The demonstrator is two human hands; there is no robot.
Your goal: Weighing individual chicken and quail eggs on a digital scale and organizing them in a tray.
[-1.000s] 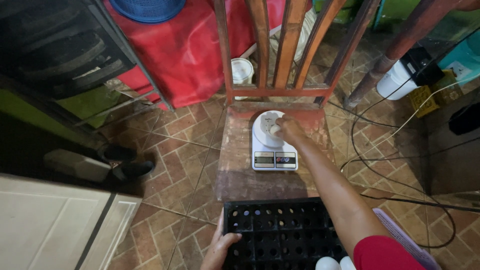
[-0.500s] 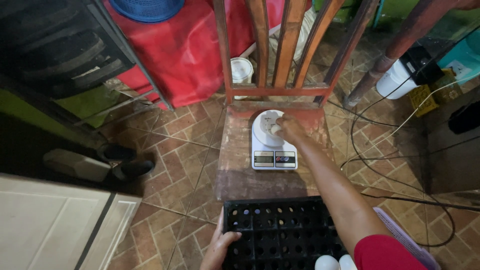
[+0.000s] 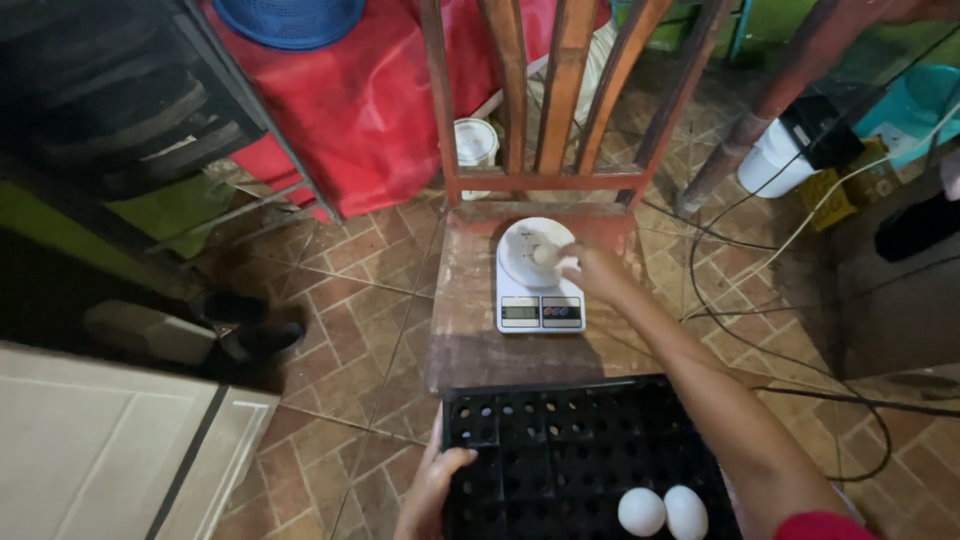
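- Egg (image 3: 545, 255) sits on the round white platform of the kitchen scale (image 3: 540, 285), which rests on the seat of the wooden chair (image 3: 470, 330), toward the seat's back edge.
- Right hand (image 3: 590, 272) reaches over the scale from its right side; the fingertips (image 3: 566, 257) touch or pinch the egg, but whether they are clamped on it or only resting against it cannot be told.
- Left hand (image 3: 432, 490) grips the near left corner of the black egg tray (image 3: 570, 450), fingers curled over the rim, closed on it.
- Tray lies just in front of the chair, its far edge butting against or overlapping the seat's front edge.
- Two white eggs (image 3: 662, 512) lie side by side in the tray's near right cells, well apart from the scale; the other cells in view look empty.
- Likely risks, judged from this layout:
  - the egg is round and the platform nearly flat, so if released off-centre it could roll off the scale onto the seat and then to the tiled floor (image 3: 350, 300);
  - the forearm crosses directly above the tray, so a careless pull-back could knock the two eggs;
  - the tray is steadied by one hand at one corner only, so a tilt could shift its eggs;
  - cables (image 3: 720, 250) trail on the floor right of the chair and could snag a foot.
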